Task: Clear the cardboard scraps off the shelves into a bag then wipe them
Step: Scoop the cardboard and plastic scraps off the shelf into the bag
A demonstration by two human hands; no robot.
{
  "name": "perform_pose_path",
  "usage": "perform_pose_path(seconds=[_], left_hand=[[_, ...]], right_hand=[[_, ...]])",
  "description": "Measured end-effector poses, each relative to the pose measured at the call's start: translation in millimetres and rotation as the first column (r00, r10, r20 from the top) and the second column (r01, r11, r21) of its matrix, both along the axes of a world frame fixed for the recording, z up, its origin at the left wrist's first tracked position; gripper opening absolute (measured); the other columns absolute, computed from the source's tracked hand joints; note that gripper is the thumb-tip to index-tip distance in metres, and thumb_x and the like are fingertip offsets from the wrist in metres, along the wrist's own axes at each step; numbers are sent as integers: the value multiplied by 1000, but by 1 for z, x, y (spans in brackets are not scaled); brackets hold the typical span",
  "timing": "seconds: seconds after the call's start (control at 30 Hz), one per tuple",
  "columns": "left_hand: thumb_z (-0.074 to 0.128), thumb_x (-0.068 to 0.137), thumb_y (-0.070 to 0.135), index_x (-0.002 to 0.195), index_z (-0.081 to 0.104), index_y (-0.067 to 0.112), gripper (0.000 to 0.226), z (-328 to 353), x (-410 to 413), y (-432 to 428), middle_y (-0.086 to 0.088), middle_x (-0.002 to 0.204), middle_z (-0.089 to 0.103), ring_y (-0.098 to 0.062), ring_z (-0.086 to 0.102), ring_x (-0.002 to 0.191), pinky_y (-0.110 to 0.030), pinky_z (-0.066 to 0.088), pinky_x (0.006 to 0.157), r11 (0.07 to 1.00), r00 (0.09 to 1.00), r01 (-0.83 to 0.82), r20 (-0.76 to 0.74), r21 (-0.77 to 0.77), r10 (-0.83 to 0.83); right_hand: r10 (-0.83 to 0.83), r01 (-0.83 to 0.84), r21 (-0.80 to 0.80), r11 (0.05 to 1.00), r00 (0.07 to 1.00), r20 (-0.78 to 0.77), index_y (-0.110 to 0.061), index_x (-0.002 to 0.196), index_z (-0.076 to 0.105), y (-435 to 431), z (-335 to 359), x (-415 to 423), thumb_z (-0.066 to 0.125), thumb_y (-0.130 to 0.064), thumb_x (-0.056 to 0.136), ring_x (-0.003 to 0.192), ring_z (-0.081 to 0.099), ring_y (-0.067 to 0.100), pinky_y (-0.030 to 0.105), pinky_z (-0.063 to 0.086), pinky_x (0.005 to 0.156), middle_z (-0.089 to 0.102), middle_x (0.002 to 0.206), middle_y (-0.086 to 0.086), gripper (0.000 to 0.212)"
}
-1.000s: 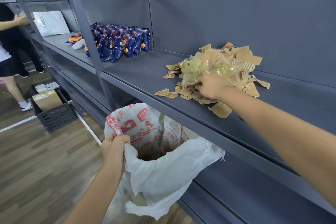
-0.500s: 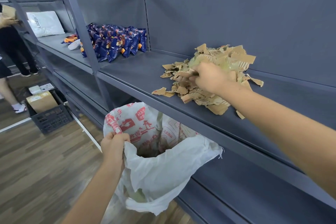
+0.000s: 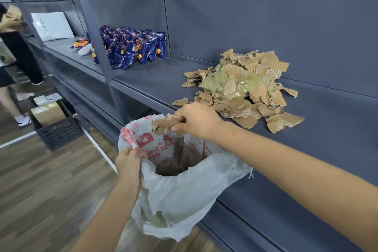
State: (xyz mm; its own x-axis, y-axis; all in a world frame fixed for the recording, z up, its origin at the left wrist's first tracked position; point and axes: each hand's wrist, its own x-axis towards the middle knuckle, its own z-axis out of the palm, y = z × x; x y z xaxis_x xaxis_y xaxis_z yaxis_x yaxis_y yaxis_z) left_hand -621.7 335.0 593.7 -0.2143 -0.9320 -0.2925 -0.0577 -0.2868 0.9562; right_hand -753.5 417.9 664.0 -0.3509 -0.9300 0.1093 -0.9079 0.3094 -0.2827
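A heap of torn cardboard scraps [image 3: 243,88], mixed with crumpled clear yellowish plastic, lies on the grey metal shelf [image 3: 327,129]. My right hand [image 3: 197,119] grips a handful of cardboard scraps [image 3: 163,125] just past the shelf's front edge, above the mouth of the bag. The white woven bag [image 3: 184,190] with red print hangs open below the shelf. My left hand [image 3: 128,161] holds its near rim and keeps the mouth open. Brown scraps show inside the bag.
Blue snack packets [image 3: 133,47] stand further left on the same shelf, past an upright post [image 3: 92,26]. A white pillow-like pack [image 3: 52,25] lies beyond. A black crate [image 3: 55,127] with a cardboard box sits on the wooden floor. A person [image 3: 14,57] stands at far left.
My right hand has left the heap with a handful of scraps and moved left and toward me, over the bag's mouth. My left hand still holds the bag rim.
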Motion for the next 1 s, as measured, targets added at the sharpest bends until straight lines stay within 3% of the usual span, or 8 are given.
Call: perform_pose_path(seconds=[0.07,0.13,0.3,0.43,0.5,0.57,0.77,1.0], left_hand=[[48,84,-10,59,41,10,33,-1,0,0,-4,63,36,-14,35,58,-23,29,51,1000,1000,-3,9,7,3],[49,82,-9,63,45,11,29,-2,1,0,-4,66,41,-14,39,61,-25,34,54,1000,1000,18,25,8,-18],[47,76,-12,62,43,9,26,-2,5,2,-4,65,39,-15,40,60,-23,32,51,999,999,39,12,16,-39],[47,75,-13,61,41,10,27,-3,5,3,-4,64,38,-15,39,59,-23,32,50,999,999,43,17,24,-43],[48,77,-11,65,45,11,26,-3,5,3,-4,68,42,-15,42,63,-23,36,52,998,998,52,25,19,-52],[48,78,-10,68,47,11,24,-4,6,4,-3,71,44,-15,44,65,-24,39,55,998,998,62,23,16,-62],[47,78,-11,67,45,11,25,-3,5,5,-3,70,42,-15,42,63,-25,39,54,998,999,51,14,42,-51],[47,78,-11,68,48,10,23,-5,7,9,-3,72,46,-16,44,65,-24,38,54,998,998,59,1,27,-59]], right_hand=[[15,-15,36,999,1000,-7,-20,80,65,-2,-5,3,55,-41,91,75,55,20,23,36,57,60,75,-1,25],[-5,5,50,999,1000,-6,-23,61,45,-3,-9,5,51,-46,92,70,51,20,23,29,48,47,62,-5,39],[-28,27,53,998,1000,11,-22,57,35,-7,-18,5,46,-54,91,68,48,18,22,27,47,42,59,-5,47],[-48,46,36,998,998,49,-22,56,45,-8,-25,2,41,-56,92,56,45,10,22,30,49,45,56,-5,50],[-47,44,29,999,995,91,-17,70,62,-9,-28,0,41,-53,93,64,53,13,22,36,56,55,64,-1,48],[-29,27,16,1000,990,139,-12,94,70,-9,-29,-1,42,-49,94,79,58,16,24,39,66,68,88,5,46],[17,-22,23,999,976,217,-17,133,51,-7,-31,-1,46,-39,96,119,54,21,29,44,91,53,137,3,44],[-204,221,48,974,952,-228,-19,138,41,18,-27,-40,43,-39,94,136,29,30,43,24,110,35,147,8,48]])
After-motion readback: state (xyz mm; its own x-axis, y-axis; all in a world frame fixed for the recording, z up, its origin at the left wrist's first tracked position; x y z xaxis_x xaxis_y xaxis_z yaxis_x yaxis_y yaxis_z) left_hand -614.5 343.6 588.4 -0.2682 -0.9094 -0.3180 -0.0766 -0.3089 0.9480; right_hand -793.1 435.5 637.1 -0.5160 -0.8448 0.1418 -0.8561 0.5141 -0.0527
